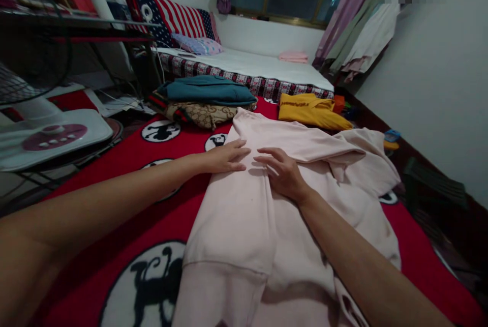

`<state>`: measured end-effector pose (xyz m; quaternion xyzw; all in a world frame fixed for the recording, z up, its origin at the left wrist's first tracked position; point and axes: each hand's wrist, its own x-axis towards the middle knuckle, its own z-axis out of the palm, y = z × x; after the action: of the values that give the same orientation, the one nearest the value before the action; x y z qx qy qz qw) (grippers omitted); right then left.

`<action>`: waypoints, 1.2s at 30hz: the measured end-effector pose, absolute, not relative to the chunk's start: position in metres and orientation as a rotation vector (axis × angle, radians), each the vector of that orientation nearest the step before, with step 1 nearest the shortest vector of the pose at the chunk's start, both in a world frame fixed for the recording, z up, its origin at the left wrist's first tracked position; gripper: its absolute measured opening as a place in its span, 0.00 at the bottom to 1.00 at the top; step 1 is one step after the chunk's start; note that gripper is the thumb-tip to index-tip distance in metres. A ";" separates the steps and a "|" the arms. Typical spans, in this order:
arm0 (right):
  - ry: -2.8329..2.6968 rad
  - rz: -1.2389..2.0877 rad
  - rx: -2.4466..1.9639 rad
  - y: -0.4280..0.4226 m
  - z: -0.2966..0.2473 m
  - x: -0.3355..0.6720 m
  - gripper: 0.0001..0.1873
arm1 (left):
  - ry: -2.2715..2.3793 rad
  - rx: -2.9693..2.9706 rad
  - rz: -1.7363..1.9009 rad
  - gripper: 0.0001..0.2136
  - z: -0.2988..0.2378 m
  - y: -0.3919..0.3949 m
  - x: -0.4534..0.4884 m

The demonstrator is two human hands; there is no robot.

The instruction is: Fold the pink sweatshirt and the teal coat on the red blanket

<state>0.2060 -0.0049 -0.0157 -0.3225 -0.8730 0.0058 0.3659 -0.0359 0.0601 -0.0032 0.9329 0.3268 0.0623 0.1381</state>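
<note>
A pale pink garment (pixel 229 220) lies spread over a red blanket (pixel 125 159) patterned with black cats in white circles. One long section of it is turned inward along the left side, and its right part is rumpled, with a sleeve across the upper right. My left hand (pixel 227 156) rests flat on the upper left of the cloth, fingers stretched toward the right. Facing it, my right hand (pixel 284 172) is on the garment with its fingers apart and slightly bent. Neither hand grips the fabric. The garment's near end runs out of view at the bottom.
Beyond the garment lie a folded teal garment (pixel 208 90) on a tan patterned one (pixel 202 114), and a folded yellow garment (pixel 312 111). A fan base (pixel 57 134) stands at left, below a cluttered desk (pixel 110 24). A bed (pixel 251 65) is at the back; a green stool (pixel 434 182) at right.
</note>
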 end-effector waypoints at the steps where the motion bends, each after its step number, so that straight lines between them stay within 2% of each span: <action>1: -2.295 0.018 -0.790 -0.007 -0.014 0.203 0.19 | 0.902 2.681 0.157 0.32 -0.001 0.055 -0.044; 3: -2.406 0.036 -0.712 -0.014 -0.009 0.198 0.20 | 0.842 2.648 0.095 0.32 0.003 0.048 -0.056; 8: -2.655 0.244 -0.563 -0.049 0.013 0.179 0.31 | 0.844 2.604 -0.030 0.37 0.006 0.052 -0.063; 14: -2.605 0.556 -0.508 -0.112 0.048 0.151 0.18 | 0.864 2.576 -0.093 0.39 0.008 0.055 -0.057; 18: -2.445 0.770 -0.763 -0.146 0.061 0.148 0.24 | 0.894 2.580 -0.150 0.40 0.013 0.052 -0.054; 20: -2.553 0.730 -0.930 -0.164 0.062 0.154 0.31 | 0.894 2.601 -0.183 0.41 0.014 0.052 -0.053; 22: -2.602 0.598 -1.139 -0.183 0.058 0.164 0.32 | 0.901 2.623 -0.209 0.42 0.013 0.050 -0.052; 26: -2.621 0.454 -1.509 -0.215 0.046 0.193 0.14 | 0.965 2.641 -0.232 0.52 0.013 0.043 -0.048; 30: -2.727 0.382 -1.617 -0.238 0.046 0.218 0.08 | 1.012 2.606 -0.250 0.63 0.018 0.036 -0.045; 36: -2.673 0.096 -1.752 -0.261 0.049 0.256 0.18 | 1.026 2.608 -0.318 0.63 0.023 0.034 -0.043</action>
<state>0.2561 -0.2608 0.0488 -0.5479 -0.8356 0.0299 -0.0279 -0.0429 0.0339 0.0225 0.9128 0.3590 -0.1111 0.1601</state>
